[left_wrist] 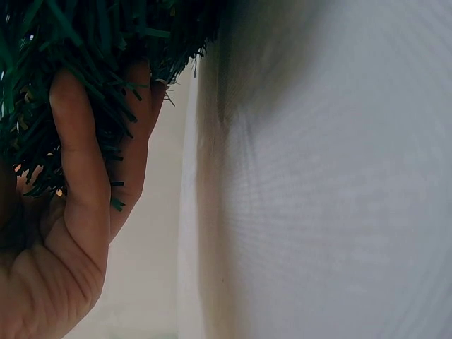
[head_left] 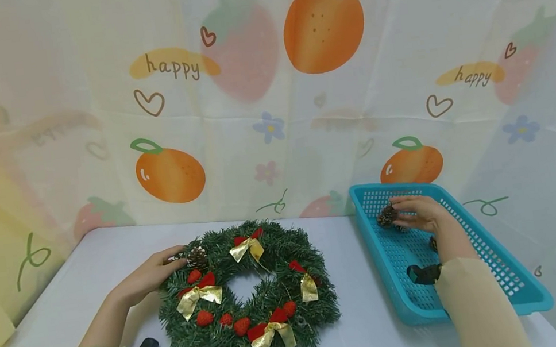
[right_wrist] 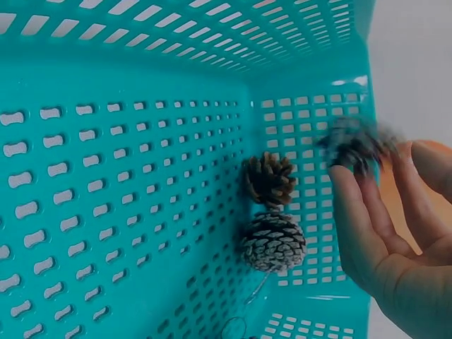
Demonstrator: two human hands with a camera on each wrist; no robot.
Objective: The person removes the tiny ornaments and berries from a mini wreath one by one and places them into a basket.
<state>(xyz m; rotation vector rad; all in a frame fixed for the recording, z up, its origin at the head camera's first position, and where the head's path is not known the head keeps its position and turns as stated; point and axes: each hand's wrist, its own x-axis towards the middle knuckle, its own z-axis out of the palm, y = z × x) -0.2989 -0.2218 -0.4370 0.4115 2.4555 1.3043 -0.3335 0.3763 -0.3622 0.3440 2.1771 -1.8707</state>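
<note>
A green wreath [head_left: 183, 335] lies on the white table, dressed with red-and-gold bows, red berries and a frosted pine cone [head_left: 197, 258] at its upper left. My left hand [head_left: 145, 276] grips the wreath's left edge, fingertips beside that cone; in the left wrist view its fingers [left_wrist: 85, 155] curl into the foliage. Over the far end of a blue basket [head_left: 409, 310], my right hand [head_left: 421, 215] pinches a pine cone [right_wrist: 357, 141], blurred in the right wrist view. Below it in the basket are a brown pine cone [right_wrist: 270, 179] and a frosted pine cone [right_wrist: 273, 242].
Another pine cone [head_left: 432, 243] shows partly behind the right wrist. The basket's raised walls stand around the right hand, at the table's right side. A fruit-printed curtain [head_left: 276, 162] hangs behind the table [head_left: 353, 280].
</note>
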